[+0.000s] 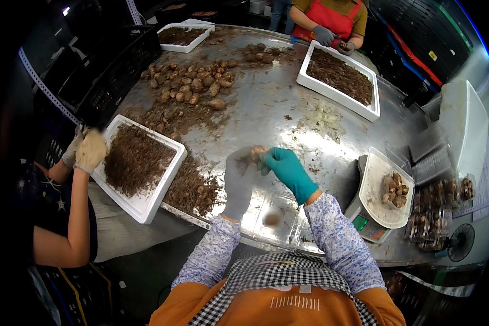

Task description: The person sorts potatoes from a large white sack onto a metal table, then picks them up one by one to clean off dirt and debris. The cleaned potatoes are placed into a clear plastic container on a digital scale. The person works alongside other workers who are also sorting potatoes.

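Produce-packing workshop: metal table (261, 103), heaped tubers (194, 85), weighing scale (376, 202), filled clear packs (429, 224)

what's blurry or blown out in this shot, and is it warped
In the head view, glare whites out patches of the table; also in the head view, the left hand looks soft and a brown lump nearby is smeared, the right hand crisper; head view again, the table's edge bows and the corners go black.

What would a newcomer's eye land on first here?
The teal-gloved right hand stands out first, beside the grey-gloved left hand near the centre. Then come the heap of roundish brown tubers on the shiny metal table, upper left, and the red apron at top.
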Motion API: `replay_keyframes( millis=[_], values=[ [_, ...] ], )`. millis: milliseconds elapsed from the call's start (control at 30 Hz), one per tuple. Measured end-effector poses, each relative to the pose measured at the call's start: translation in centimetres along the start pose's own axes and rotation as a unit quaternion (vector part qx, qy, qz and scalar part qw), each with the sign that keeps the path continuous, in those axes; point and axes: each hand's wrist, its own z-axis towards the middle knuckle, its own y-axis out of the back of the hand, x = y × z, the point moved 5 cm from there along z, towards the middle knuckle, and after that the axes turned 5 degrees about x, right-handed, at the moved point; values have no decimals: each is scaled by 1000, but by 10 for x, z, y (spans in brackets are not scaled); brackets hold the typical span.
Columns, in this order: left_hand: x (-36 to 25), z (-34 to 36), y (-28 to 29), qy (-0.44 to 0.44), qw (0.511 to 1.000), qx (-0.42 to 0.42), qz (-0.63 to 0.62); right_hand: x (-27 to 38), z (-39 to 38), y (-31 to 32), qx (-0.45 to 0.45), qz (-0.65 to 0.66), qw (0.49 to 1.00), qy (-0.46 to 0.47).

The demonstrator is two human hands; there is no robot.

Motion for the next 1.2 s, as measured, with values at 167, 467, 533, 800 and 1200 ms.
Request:
replay_keyframes(
  millis=[167,467,533,800,1200],
  values=[
    [2,-7,4,67,979,-54,-182,-21,2,10,-22,-207,976,62],
    [34,13,15,73,968,66,-229,-24,6,8,-37,-254,945,204],
    [21,15,7,103,963,74,-237,-18,5,10,-41,-284,925,249],
    [30,14,19,155,956,-17,-248,-10,10,21,-128,-188,934,276],
    [53,8,22,111,942,-29,-316,-16,16,-15,-6,-249,951,180]
  ],
)
